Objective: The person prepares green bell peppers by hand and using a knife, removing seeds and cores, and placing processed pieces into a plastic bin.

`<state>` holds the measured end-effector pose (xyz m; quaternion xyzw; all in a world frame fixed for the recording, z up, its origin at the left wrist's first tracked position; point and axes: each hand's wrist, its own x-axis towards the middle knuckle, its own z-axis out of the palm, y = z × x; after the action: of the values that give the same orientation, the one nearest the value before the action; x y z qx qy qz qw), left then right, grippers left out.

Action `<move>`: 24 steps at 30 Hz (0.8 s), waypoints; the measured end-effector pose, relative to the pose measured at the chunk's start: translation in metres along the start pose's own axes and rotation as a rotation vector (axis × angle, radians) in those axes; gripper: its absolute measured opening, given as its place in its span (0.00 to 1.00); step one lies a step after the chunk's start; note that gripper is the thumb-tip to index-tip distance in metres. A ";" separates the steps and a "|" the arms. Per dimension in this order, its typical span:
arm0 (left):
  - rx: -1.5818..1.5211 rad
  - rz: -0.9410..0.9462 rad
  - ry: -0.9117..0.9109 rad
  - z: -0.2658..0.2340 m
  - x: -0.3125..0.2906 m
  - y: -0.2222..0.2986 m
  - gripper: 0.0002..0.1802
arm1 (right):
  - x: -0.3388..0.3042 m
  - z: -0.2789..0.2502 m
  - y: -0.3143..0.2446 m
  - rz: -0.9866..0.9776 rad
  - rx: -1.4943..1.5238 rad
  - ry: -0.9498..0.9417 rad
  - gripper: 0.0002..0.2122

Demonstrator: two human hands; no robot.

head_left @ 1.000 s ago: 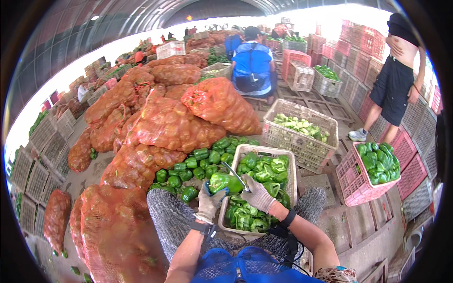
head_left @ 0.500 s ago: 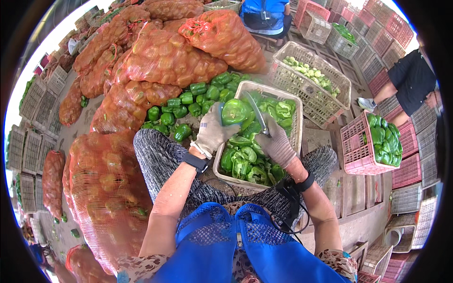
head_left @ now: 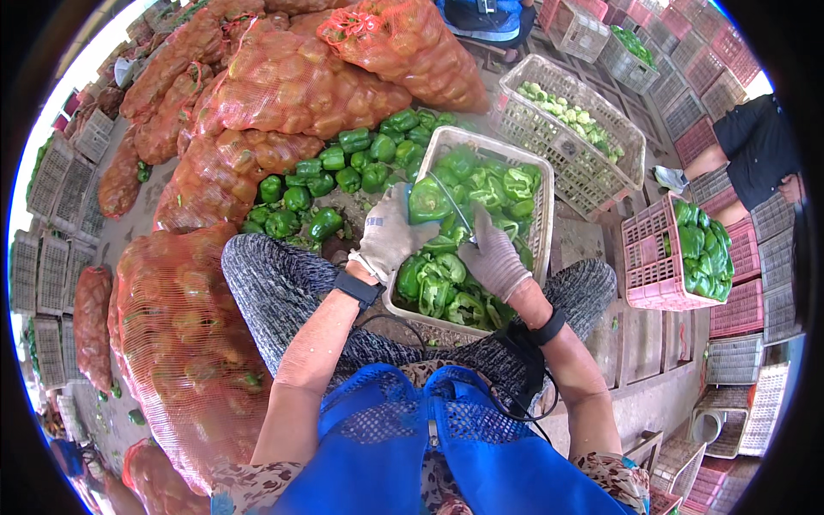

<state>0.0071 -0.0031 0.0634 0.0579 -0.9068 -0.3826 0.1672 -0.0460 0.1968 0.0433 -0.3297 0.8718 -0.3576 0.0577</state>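
Observation:
My gloved left hand (head_left: 390,233) is closed around a whole green bell pepper (head_left: 429,200), held above a pale plastic crate (head_left: 536,249). In my gloved right hand (head_left: 496,257) is a knife (head_left: 452,206); its thin curved blade lies across the pepper's right side. Whether the blade has cut in, I cannot tell. Cut green peppers (head_left: 446,287) fill the crate between my knees, some showing pale insides. A pile of whole green peppers (head_left: 326,223) lies on the floor beyond my left knee.
Large orange mesh sacks (head_left: 197,335) crowd the left side and the back. A crate of pale green cut pieces (head_left: 592,154) stands beyond mine. To the right are a pink crate of peppers (head_left: 644,257) and a standing person (head_left: 755,142). Another person (head_left: 485,21) sits at the back.
The knife blade has turned, now slanting more toward the upper left across the pepper. My right hand has shifted slightly left and down. The whole view has moved a little.

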 end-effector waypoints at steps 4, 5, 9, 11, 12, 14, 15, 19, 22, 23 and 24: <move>0.037 0.082 -0.104 0.011 0.000 -0.004 0.37 | 0.006 0.007 0.018 -0.031 0.061 -0.006 0.35; 0.077 0.129 -0.119 0.013 -0.002 -0.003 0.37 | 0.010 0.010 0.019 0.011 0.089 -0.039 0.35; 0.219 0.226 -0.114 0.024 -0.001 0.004 0.38 | 0.013 0.021 0.040 0.044 0.190 -0.015 0.32; 0.046 0.140 -0.051 0.025 0.005 0.003 0.37 | 0.001 0.036 0.050 0.155 0.123 -0.034 0.26; -0.044 0.103 -0.020 0.025 0.011 0.003 0.36 | -0.010 0.048 0.062 0.248 0.052 -0.069 0.22; -0.201 0.105 0.109 0.026 0.021 -0.015 0.32 | -0.033 0.053 0.062 0.206 0.012 0.011 0.18; -0.363 0.062 0.109 0.026 0.026 -0.020 0.32 | -0.033 0.047 0.054 0.377 0.233 -0.104 0.17; -1.022 -0.124 -0.049 0.019 0.021 -0.016 0.26 | -0.034 -0.010 0.006 0.733 1.211 -0.219 0.15; -1.273 -0.203 -0.137 0.030 0.001 -0.017 0.29 | -0.029 -0.025 -0.015 0.632 1.589 -0.120 0.14; -1.236 -0.219 -0.205 0.032 -0.007 -0.015 0.30 | -0.029 -0.018 -0.017 0.604 1.591 -0.097 0.13; -1.198 -0.217 -0.265 0.029 -0.009 -0.011 0.30 | -0.021 -0.015 -0.019 0.559 1.587 -0.079 0.13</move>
<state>0.0052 0.0114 0.0344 -0.0020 -0.5369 -0.8435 0.0166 -0.0246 0.2090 0.0640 0.0247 0.4086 -0.8252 0.3891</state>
